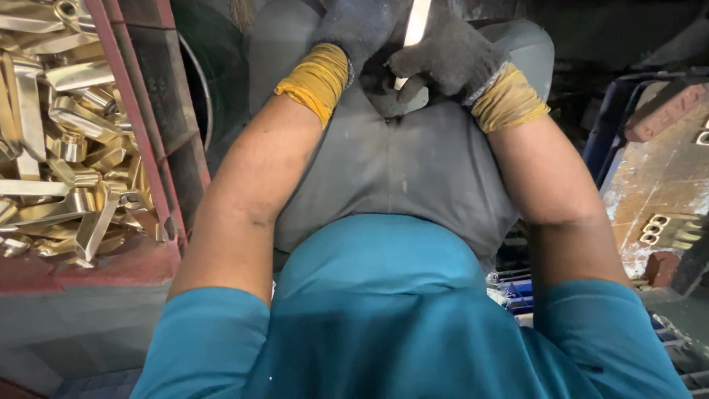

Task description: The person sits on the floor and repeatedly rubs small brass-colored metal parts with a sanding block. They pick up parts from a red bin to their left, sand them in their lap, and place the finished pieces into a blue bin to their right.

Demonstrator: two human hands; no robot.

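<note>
I'm holding a pale metal strip up near the top edge of the view, over my lap. My right hand, in a dark grey work glove with a yellow knit cuff, is curling its fingers around the strip's lower part, clamped on it. My left hand, same kind of glove, is sitting just beside it at the strip; its fingers are partly cut off by the frame edge, so I cannot tell how they're set. Both my bare forearms are reaching down over my grey trousers and teal shirt. On my left, a red-framed bin is holding a heap of shiny brass parts. On my right, a worn bench top is carrying a small brass piece with holes and a reddish brick.
</note>
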